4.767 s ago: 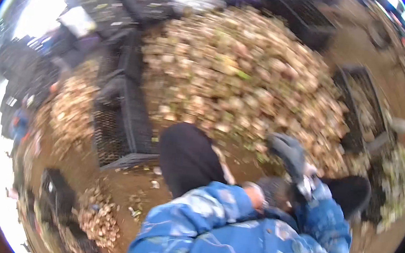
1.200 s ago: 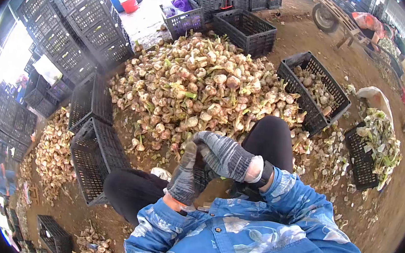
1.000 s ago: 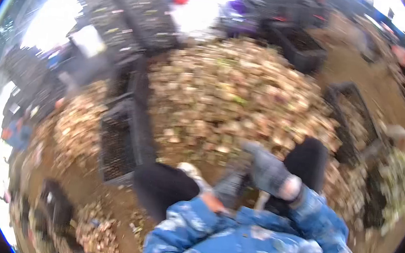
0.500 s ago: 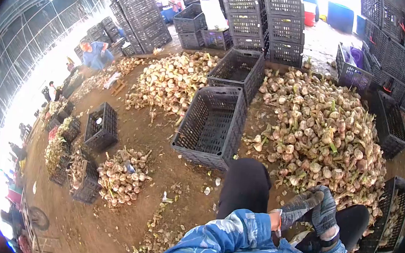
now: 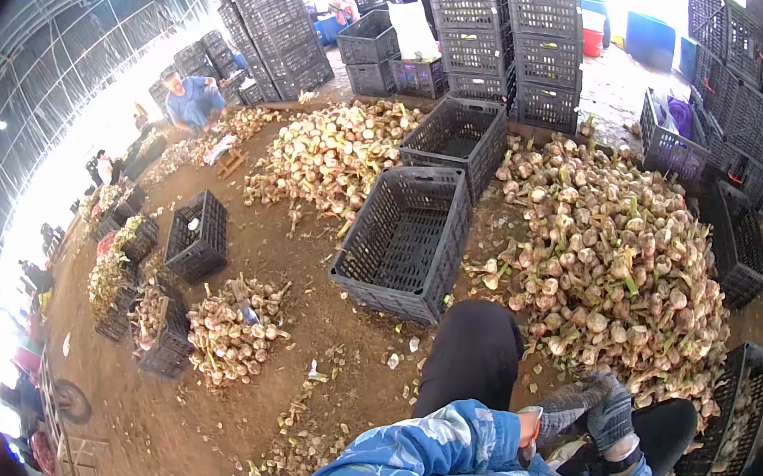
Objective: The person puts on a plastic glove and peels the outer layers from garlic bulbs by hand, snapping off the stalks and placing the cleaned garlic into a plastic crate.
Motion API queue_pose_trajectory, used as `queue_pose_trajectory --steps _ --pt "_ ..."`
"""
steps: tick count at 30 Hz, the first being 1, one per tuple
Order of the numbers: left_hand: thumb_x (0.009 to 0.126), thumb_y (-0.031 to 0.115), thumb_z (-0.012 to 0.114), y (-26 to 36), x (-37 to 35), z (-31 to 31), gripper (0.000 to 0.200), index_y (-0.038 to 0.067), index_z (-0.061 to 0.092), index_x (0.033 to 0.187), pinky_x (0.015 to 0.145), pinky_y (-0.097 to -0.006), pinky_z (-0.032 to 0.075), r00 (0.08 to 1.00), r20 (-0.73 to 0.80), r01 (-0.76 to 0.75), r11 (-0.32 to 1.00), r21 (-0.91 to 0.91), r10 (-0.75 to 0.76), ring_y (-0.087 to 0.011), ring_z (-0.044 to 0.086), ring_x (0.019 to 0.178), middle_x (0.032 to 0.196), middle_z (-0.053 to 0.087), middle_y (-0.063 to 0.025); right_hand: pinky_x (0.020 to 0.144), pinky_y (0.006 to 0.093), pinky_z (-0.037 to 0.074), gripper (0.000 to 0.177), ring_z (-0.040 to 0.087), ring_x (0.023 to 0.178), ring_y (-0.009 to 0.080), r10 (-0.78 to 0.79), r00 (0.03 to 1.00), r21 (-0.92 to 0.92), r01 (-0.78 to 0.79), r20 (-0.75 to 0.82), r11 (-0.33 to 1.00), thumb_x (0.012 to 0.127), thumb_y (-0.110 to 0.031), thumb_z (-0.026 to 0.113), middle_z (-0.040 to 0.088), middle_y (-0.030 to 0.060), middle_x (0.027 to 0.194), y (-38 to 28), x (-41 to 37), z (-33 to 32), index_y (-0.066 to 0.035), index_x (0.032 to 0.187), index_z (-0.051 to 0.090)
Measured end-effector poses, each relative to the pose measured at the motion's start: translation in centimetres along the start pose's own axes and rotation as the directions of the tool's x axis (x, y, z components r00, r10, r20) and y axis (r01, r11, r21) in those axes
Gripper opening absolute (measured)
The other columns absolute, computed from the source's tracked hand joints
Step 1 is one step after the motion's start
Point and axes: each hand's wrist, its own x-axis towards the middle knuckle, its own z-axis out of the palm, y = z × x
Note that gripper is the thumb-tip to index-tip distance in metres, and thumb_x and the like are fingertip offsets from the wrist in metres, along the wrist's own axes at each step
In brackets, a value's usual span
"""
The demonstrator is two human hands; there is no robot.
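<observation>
My left hand (image 5: pixel 561 409), in a grey knit glove, is held in front of my right knee with its fingers curled in. Pressed against its fingertips is my right hand (image 5: pixel 609 414), gloved the same way and closed too. What lies between the fingers is hidden. Just beyond both hands rises a large heap of garlic bulbs (image 5: pixel 616 263), many with bits of stalk. A dark band (image 5: pixel 623 460) shows at my right wrist.
An open black crate (image 5: pixel 404 240) stands ahead of my left knee, with another crate (image 5: pixel 457 141) behind it. A slatted crate (image 5: pixel 729 423) sits at my right. Smaller garlic piles (image 5: pixel 237 330) lie left. A person (image 5: pixel 193 102) crouches far left.
The view has shifted slightly, so the surroundings sit a little farther right. My hands remain together, a bit lower in view, and the right wrist has turned, showing its dark band.
</observation>
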Motion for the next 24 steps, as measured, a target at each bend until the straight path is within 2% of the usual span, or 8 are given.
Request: queue_pose_trajectory --steps 5,7,11,13,16,17,19,24 --pt "0.085 0.050 0.049 -0.2 -0.3 0.6 0.044 0.014 0.054 0.110 0.071 -0.0296 0.046 0.982 0.014 -0.188 0.982 -0.016 0.188 -0.0159 0.056 0.085 0.094 0.060 -0.0012 0.075 0.0274 0.045 0.024 0.055 0.085 0.0167 0.120 0.993 0.310 -0.120 0.019 0.943 0.088 -0.012 0.047 0.058 0.0079 0.094 2.7 -0.2 0.8 0.000 0.109 0.050" --pt "0.087 0.039 0.053 1.2 0.0 0.5 0.040 0.012 0.052 0.116 0.071 -0.0272 0.046 0.996 -0.007 -0.090 0.996 0.011 0.090 -0.0119 0.055 0.088 0.104 0.057 0.0005 0.080 0.0266 0.043 0.031 0.051 0.091 0.0146 0.255 0.966 0.577 -0.187 -0.038 0.795 0.090 -0.016 0.046 0.055 0.0064 0.101 3.0 0.0 0.6 -0.001 0.118 0.045" --pt "0.090 0.032 0.049 1.0 0.8 1.4 0.035 0.011 0.049 0.119 0.084 -0.0272 0.042 0.998 -0.055 0.032 0.997 -0.065 -0.035 -0.0127 0.051 0.100 0.109 0.056 -0.0015 0.089 0.0267 0.038 0.040 0.048 0.102 0.0162 0.243 0.966 0.478 -0.172 -0.091 0.861 0.089 -0.013 0.049 0.049 0.0085 0.116 1.5 -0.5 0.0 0.001 0.125 0.038" --pt "0.090 0.038 0.047 -0.3 1.1 2.4 0.040 0.009 0.052 0.117 0.082 -0.0261 0.042 0.943 -0.194 -0.281 0.959 -0.027 0.270 -0.0144 0.052 0.097 0.107 0.058 -0.0039 0.092 0.0271 0.037 0.038 0.047 0.103 0.0176 0.107 0.960 0.283 -0.031 -0.260 0.959 0.088 -0.008 0.048 0.049 0.0099 0.117 2.9 -0.6 0.9 0.001 0.124 0.039" --pt "0.092 0.033 0.046 0.6 0.5 2.5 0.036 0.006 0.053 0.115 0.085 -0.0262 0.040 0.957 -0.192 -0.207 0.976 0.064 0.216 -0.0145 0.052 0.099 0.109 0.058 -0.0064 0.089 0.0280 0.038 0.031 0.049 0.101 0.0187 0.157 0.925 0.228 -0.080 -0.345 0.970 0.088 -0.005 0.046 0.053 0.0122 0.109 3.8 -0.6 2.1 0.002 0.118 0.045" --pt "0.091 0.033 0.046 1.0 0.2 2.6 0.036 0.006 0.054 0.114 0.084 -0.0265 0.041 0.969 -0.206 -0.126 0.990 0.064 0.136 -0.0146 0.052 0.098 0.108 0.058 -0.0068 0.087 0.0285 0.040 0.030 0.051 0.098 0.0191 0.131 0.945 0.149 -0.089 -0.300 0.985 0.089 -0.008 0.047 0.054 0.0119 0.107 4.9 -0.6 2.2 0.002 0.117 0.045" --pt "0.091 0.033 0.047 0.2 1.1 1.3 0.035 0.006 0.056 0.110 0.080 -0.0258 0.042 0.977 -0.186 -0.097 0.994 0.052 0.106 -0.0139 0.054 0.093 0.102 0.060 -0.0053 0.086 0.0284 0.041 0.033 0.052 0.097 0.0188 0.170 0.982 0.406 -0.124 -0.079 0.906 0.089 -0.013 0.050 0.055 0.0105 0.108 5.0 -0.9 1.5 0.002 0.118 0.045" --pt "0.090 0.033 0.048 1.0 -0.2 1.9 0.030 0.009 0.057 0.105 0.070 -0.0285 0.047 0.970 -0.212 -0.111 0.993 0.043 0.118 -0.0150 0.057 0.083 0.094 0.060 -0.0037 0.087 0.0290 0.041 0.043 0.052 0.099 0.0180 0.183 0.960 0.664 -0.277 0.210 0.695 0.088 -0.020 0.052 0.053 0.0080 0.111 0.4 -0.1 -1.8 0.000 0.124 0.040"
